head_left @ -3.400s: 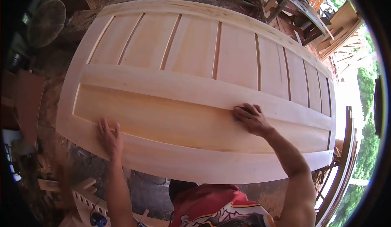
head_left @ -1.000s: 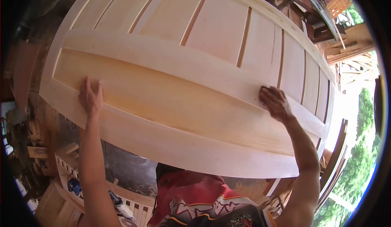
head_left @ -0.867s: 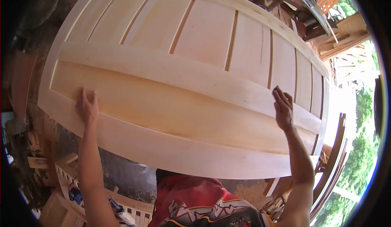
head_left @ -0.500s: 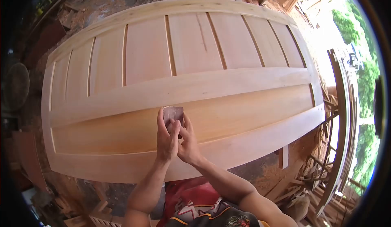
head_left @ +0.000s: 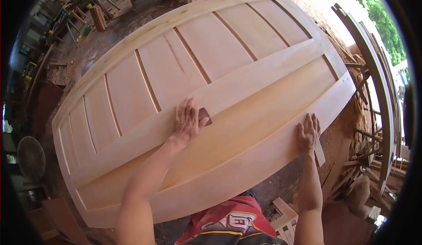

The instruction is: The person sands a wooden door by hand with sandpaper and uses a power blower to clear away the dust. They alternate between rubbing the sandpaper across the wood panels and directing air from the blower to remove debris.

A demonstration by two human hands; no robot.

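Observation:
A large pale wooden panel door (head_left: 263, 100), with grooved boards and a recessed long panel, lies flat before me. My left hand (head_left: 187, 121) is on its middle rail, with a brown piece of sandpaper (head_left: 204, 116) between thumb and fingers. The sandpaper sits against the rail's lower edge, partly hidden under the hand. Farther right, my right hand (head_left: 309, 133) rests flat on the near rail close to its outer edge, fingers stretched out and holding nothing.
Long timber lengths (head_left: 371, 78) stand along the right side, with scrap wood (head_left: 351, 174) below them. A round disc-like object (head_left: 30, 158) is at the left. Tools and wood pieces (head_left: 99, 18) lie beyond the door on a floor with shavings.
Both hands were together around the sandpaper over the recessed panel. They have parted: the left carried it to the middle rail, the right moved to the near rail. The view has turned.

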